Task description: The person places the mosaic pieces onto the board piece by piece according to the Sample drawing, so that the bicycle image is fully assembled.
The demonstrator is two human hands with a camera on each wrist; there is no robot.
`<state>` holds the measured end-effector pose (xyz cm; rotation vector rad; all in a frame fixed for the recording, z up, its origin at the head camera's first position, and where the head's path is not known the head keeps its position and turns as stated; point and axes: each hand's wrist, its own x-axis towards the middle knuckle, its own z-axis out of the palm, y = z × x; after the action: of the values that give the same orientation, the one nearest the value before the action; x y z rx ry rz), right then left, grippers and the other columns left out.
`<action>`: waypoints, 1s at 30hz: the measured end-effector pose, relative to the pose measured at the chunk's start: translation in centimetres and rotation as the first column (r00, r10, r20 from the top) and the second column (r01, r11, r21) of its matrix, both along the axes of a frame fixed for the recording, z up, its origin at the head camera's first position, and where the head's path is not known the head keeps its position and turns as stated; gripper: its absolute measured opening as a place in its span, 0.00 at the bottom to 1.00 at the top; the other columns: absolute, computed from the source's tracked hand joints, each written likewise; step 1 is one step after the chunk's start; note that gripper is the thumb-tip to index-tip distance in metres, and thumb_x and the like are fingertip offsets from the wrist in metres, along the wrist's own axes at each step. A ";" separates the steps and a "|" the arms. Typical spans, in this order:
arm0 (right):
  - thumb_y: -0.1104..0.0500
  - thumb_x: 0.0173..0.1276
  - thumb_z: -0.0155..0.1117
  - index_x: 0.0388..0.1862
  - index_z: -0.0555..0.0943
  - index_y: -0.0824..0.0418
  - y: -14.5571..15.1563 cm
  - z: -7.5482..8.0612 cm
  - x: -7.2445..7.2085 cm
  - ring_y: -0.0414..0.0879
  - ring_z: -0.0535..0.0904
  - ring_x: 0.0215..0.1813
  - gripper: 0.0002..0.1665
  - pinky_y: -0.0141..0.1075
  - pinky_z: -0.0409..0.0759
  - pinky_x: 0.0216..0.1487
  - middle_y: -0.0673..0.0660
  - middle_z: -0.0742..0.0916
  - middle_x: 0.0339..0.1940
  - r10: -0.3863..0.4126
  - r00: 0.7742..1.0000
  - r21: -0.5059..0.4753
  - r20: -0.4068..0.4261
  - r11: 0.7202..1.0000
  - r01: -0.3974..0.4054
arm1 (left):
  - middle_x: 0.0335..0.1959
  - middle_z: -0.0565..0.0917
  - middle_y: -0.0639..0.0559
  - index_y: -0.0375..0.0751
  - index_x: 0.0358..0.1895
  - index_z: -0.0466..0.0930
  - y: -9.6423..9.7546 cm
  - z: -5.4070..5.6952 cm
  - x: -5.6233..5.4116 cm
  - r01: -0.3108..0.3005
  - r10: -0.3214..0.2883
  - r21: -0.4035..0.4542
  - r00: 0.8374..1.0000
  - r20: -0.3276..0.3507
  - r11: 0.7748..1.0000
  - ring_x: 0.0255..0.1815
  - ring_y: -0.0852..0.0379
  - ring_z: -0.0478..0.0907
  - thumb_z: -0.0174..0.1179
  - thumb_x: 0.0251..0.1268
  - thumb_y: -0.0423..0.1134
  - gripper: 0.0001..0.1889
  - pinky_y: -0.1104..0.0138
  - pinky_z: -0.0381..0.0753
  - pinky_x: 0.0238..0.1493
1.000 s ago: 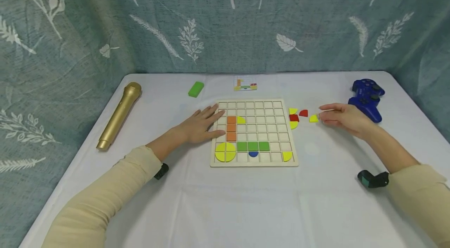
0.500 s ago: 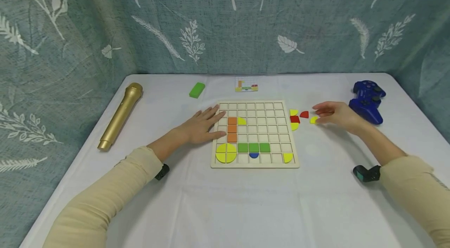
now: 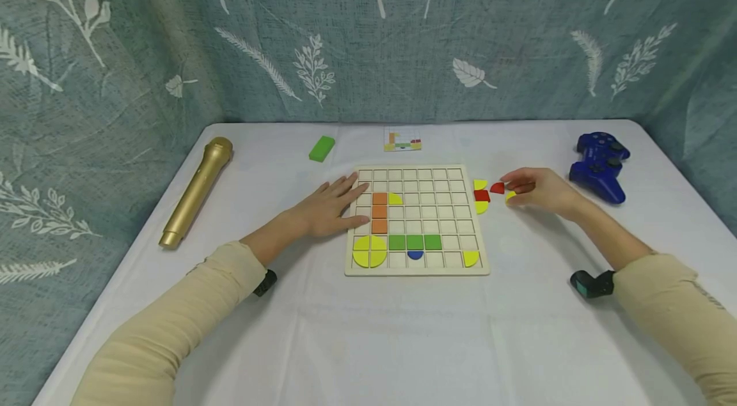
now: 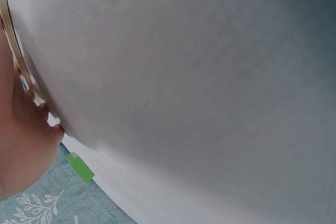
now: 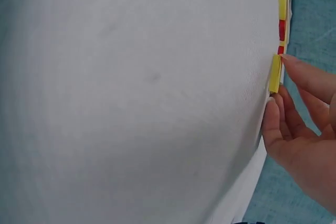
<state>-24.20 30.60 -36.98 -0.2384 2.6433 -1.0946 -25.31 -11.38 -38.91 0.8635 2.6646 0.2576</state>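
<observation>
My left hand (image 3: 328, 209) lies with fingers spread over the left edge of a pale gridded board (image 3: 414, 272). On the board sit several orange squares (image 3: 379, 211), green squares (image 3: 414, 242), yellow quarter circles (image 3: 378, 258) and a blue half circle (image 3: 415, 255). Right of the board, my right hand (image 3: 541, 190) bends over a loose yellow quarter circle (image 3: 510, 195), thumb tip at its edge. Its index fingertip is close to a red quarter circle (image 3: 498, 188). In the right wrist view, the yellow piece (image 5: 274, 74) stands between the parted fingertips.
Two yellow pieces (image 3: 481, 207) and a red piece (image 3: 482, 195) lie against the board's right edge. A pattern card (image 3: 402, 139) and green block (image 3: 322, 148) are behind it. A gold microphone (image 3: 196, 195) lies left, a blue game controller (image 3: 600, 166) right.
My right hand has moved left, to the yellow quarter circle and red quarter circle, and the yellow piece has shifted slightly left. The left hand stays on the board.
</observation>
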 end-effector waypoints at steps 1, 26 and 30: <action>0.66 0.65 0.64 0.62 0.72 0.71 0.0 0.0 0.0 0.62 0.73 0.57 0.27 0.51 0.72 0.57 0.70 0.78 0.55 0.006 1.000 -0.001 -0.004 1.000 -0.006 | 0.77 0.34 0.47 0.52 0.78 0.38 0.0 0.0 0.0 0.000 0.000 -0.003 1.000 -0.001 1.000 0.76 0.47 0.32 0.38 0.69 0.68 0.42 0.50 0.35 0.71; 0.59 0.61 0.71 0.53 0.78 0.70 0.5 0.2 0.4 0.47 0.69 0.29 0.24 0.32 0.68 0.27 0.56 0.79 0.31 -0.008 1.000 0.045 0.021 0.999 0.007 | 0.77 0.34 0.48 0.52 0.78 0.39 0.0 -0.1 0.0 0.000 0.000 0.003 1.000 0.002 1.000 0.76 0.48 0.33 0.39 0.69 0.67 0.41 0.50 0.35 0.71; 0.57 0.61 0.71 0.52 0.79 0.69 0.6 0.2 0.4 0.46 0.71 0.27 0.24 0.32 0.70 0.25 0.55 0.80 0.29 -0.040 0.998 0.038 0.050 0.999 0.038 | 0.77 0.34 0.48 0.52 0.78 0.38 -0.1 -0.2 -0.2 0.000 0.000 0.001 1.000 0.001 1.000 0.76 0.48 0.33 0.39 0.69 0.67 0.41 0.50 0.35 0.71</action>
<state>-23.82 31.23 -36.77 -0.1506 2.6310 -1.0490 -25.47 -11.44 -39.13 0.8634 2.6636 0.2598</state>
